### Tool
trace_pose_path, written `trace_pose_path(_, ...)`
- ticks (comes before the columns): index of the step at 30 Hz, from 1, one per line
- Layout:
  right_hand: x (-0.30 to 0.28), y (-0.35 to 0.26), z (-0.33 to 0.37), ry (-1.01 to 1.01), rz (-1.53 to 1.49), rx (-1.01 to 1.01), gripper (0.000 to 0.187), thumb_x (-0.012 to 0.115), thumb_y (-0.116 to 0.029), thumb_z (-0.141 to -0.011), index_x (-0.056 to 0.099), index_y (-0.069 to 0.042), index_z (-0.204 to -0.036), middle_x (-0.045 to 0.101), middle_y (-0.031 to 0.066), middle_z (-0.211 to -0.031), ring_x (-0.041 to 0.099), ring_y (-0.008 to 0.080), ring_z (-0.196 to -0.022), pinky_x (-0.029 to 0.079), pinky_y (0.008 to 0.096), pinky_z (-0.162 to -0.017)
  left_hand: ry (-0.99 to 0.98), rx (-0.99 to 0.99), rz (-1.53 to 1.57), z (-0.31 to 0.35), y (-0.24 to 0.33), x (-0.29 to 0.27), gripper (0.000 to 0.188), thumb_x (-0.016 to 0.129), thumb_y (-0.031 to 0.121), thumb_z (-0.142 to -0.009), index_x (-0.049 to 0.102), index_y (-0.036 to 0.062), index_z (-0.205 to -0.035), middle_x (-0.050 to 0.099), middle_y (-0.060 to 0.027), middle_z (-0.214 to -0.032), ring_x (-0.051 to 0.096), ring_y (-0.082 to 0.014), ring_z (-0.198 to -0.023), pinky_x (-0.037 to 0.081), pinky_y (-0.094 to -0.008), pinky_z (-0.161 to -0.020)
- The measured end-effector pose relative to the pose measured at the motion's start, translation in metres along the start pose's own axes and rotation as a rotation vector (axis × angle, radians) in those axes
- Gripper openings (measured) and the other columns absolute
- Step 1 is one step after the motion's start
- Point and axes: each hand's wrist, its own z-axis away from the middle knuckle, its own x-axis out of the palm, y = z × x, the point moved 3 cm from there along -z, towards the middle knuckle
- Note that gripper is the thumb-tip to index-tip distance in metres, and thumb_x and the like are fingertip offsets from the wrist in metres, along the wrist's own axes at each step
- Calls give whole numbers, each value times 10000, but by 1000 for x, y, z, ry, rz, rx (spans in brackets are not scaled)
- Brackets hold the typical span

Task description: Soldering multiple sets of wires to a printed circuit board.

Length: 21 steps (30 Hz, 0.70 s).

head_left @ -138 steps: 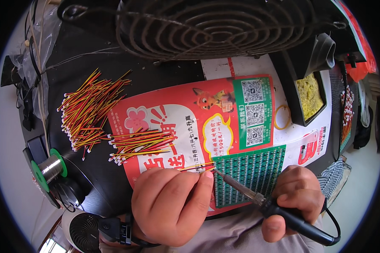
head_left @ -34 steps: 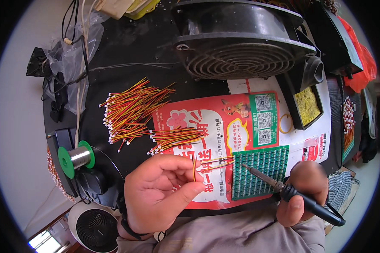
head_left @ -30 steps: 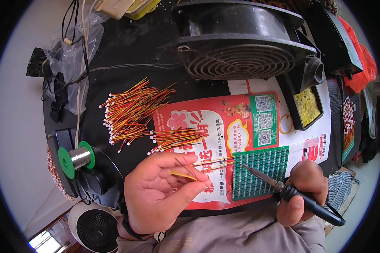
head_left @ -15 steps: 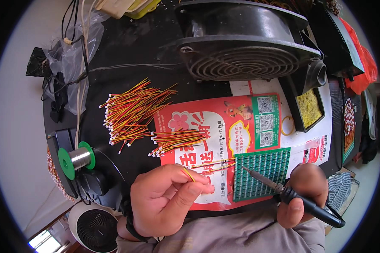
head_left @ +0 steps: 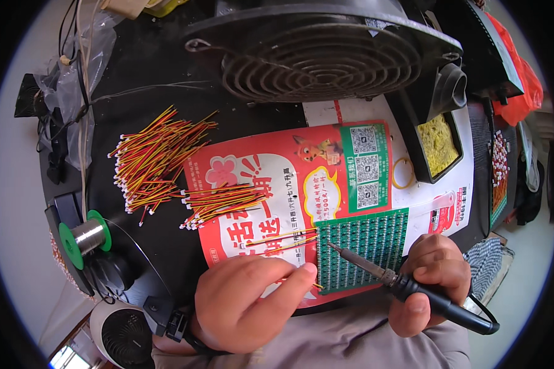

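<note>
My right hand grips a soldering iron with a black handle. Its metal tip points left, over the left part of a green circuit board panel with rows of small pads. A few red and yellow wires lie with their ends at the panel's upper left edge. Beside the panel's lower left, my left hand is closed in a pinch; a short yellow wire end shows just past the fingertips, the rest hidden. Farther left lie a large pile of red and yellow wires with white connectors and a smaller bunch.
A red printed sheet lies under the panel. A black fan stands at the back, beside a holder with a yellow sponge. A green solder spool sits at left. Cables and a plastic bag occupy the far left.
The whole view has shifted, with the table things now farther left. My left hand has turned and lowered its fingertips toward the panel's edge. The iron's tip stays over the panel's left part.
</note>
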Motion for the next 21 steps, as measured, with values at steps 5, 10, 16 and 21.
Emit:
trace_pose_path(5, 1, 0, 1, -38, 35, 10, 290, 706, -204, -750, 529, 10, -834, 492, 54, -566, 462, 156, -461, 346, 275, -401, -28, 82, -176, 1, -2, 10, 311, 728, -65, -624, 700, -11, -929, 617, -89, -758, 585, -219, -602, 468, -309, -523)
trace_pose_path(10, 11, -5, -5, -79, 111, 31, 287, 654, -260, -784, 511, -17, -837, 483, 50, -581, 455, 144, -488, 319, 270, -438, 6, 118, -235, 3, -2, 15, 271, 709, -58, -639, 691, -41, -909, 621, -102, -757, 590, -227, -611, 478, -312, -528)
trace_pose_path(16, 12, -6, -6, -133, 134, 48, 290, 674, -264, -767, 529, -18, -820, 488, 50, -575, 465, 144, -494, 320, 270, -436, 54, 133, -265, 3, -4, 20, 255, 688, -58, -647, 681, -58, -902, 630, -118, -759, 602, -230, -609, 481, -307, -510)
trace_pose_path(21, 3, -4, -2, -180, 100, 65, 295, 678, -267, -769, 529, -19, -829, 495, 48, -574, 467, 142, -497, 327, 268, -438, 53, 103, -257, 1, -5, 21, 259, 695, -46, -650, 683, -60, -909, 626, -118, -763, 589, -220, -596, 466, -300, -500)
